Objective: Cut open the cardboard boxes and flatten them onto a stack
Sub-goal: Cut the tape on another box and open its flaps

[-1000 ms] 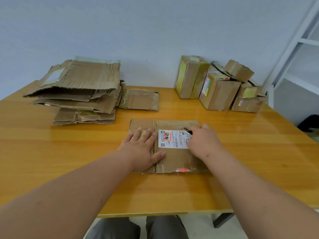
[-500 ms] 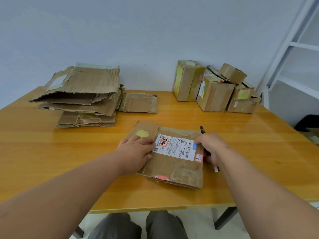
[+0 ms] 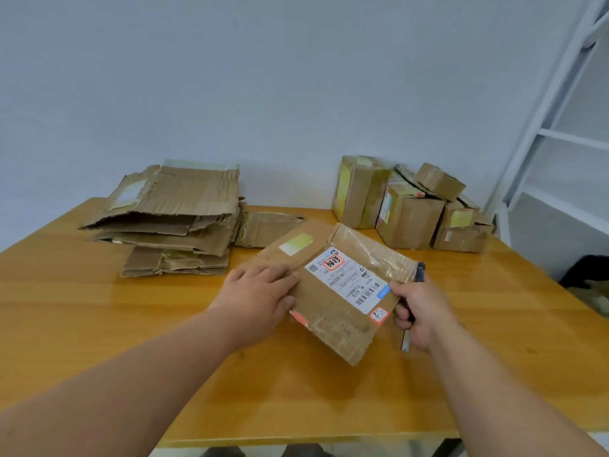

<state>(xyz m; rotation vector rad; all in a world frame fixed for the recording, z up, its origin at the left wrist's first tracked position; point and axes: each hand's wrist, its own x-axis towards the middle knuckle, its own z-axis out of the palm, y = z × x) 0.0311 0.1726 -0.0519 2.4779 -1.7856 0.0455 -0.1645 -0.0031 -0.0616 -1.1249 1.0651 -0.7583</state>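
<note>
A flattened cardboard box [image 3: 333, 311] with a white shipping label is held tilted above the wooden table [image 3: 99, 324]. My left hand [image 3: 260, 298] grips its left edge. My right hand [image 3: 420, 313] pinches its right edge and also holds a dark box cutter [image 3: 419, 273] upright in the fist. A stack of flattened cardboard [image 3: 171, 222] lies at the back left. Several taped boxes [image 3: 408, 216] stand in a group at the back right against the wall.
One flat cardboard piece [image 3: 267, 227] lies beside the stack. A white metal shelf frame [image 3: 560, 166] rises at the right. A dark bag [image 3: 590, 272] sits on the floor beyond the table's right edge.
The flattened box lay pressed on the table under both hands; now both hands have lifted it, turned it and carried it back and up. The camera tilted upward.
</note>
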